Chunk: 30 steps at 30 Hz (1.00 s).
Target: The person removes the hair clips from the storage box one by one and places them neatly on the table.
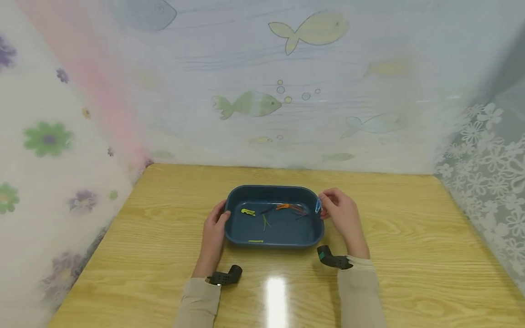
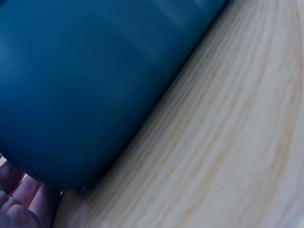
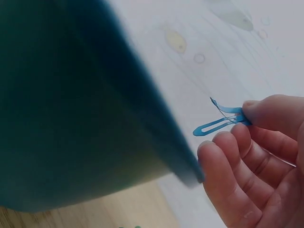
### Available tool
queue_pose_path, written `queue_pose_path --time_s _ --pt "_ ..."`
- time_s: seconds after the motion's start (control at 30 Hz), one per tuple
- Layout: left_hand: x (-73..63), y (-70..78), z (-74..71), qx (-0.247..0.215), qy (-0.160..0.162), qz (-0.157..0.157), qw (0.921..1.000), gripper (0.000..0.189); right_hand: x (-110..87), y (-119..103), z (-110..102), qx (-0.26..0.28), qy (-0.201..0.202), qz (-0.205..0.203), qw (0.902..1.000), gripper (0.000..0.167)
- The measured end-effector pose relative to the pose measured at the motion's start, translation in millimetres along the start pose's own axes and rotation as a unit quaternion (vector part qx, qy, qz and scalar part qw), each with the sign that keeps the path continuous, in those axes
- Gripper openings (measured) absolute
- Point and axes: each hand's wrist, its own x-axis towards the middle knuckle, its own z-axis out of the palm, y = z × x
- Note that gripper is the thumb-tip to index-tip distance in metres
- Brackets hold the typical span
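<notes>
A blue snap hair clip (image 3: 216, 124), sprung apart, is pinched between the thumb and index finger of my right hand (image 1: 341, 213). That hand is at the right rim of a dark blue rectangular basin (image 1: 279, 243). My left hand (image 1: 214, 223) grips the basin's left side, thumb over the rim and fingers along the outer wall. Inside the basin lie a yellow-green clip (image 1: 248, 212), an orange clip-like piece (image 1: 283, 207), thin green strips (image 1: 265, 222) and a narrow yellow piece (image 1: 256, 241). Some dark slim pieces (image 1: 268, 209) lie near the back, too small to tell.
The basin stands on a wood-grain table (image 1: 164, 205). Behind it hangs a pale curtain (image 1: 246, 136) printed with fish, and a flowered one (image 1: 78, 173) borders the left. Black wrist cameras (image 1: 225, 276) sit on both forearms.
</notes>
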Motion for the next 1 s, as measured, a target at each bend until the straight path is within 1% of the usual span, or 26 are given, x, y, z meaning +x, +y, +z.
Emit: queue_pose_path --time_s 0.1,0.23,0.43,0.6,0.7,0.9,1.0 --pt "-0.1 0.3 1.9 -0.004 0.002 -0.004 1.0 0.034 -0.2 1.0 -2.8 0.006 0.01 0.002 0.9999 0.03" --pt "-1.1 1.1 2.0 0.004 0.003 -0.01 0.9999 0.034 -1.4 1.7 -4.3 0.024 0.028 0.005 0.9993 0.03" --pt "0.1 3.1 0.3 0.018 0.006 -0.002 0.9998 0.035 -0.2 3.0 -3.4 0.057 0.046 -0.005 0.9973 0.03" --pt "1.0 2.3 -0.2 0.009 0.002 0.0 1.0 0.035 0.0 5.4 -3.7 0.058 0.072 -0.009 0.9957 0.027" --pt "0.0 1.3 0.1 0.009 0.005 -0.009 0.9999 0.034 -0.7 4.9 -4.9 0.059 0.081 -0.003 0.9949 0.025" --pt "-1.9 1.1 0.5 0.007 0.002 -0.012 0.9999 0.035 0.2 5.1 -7.6 0.086 0.098 -0.002 0.9914 0.023" --pt "-1.9 0.9 0.5 0.005 0.001 -0.009 0.9999 0.035 1.2 8.4 -8.0 0.086 0.111 -0.003 0.9901 0.024"
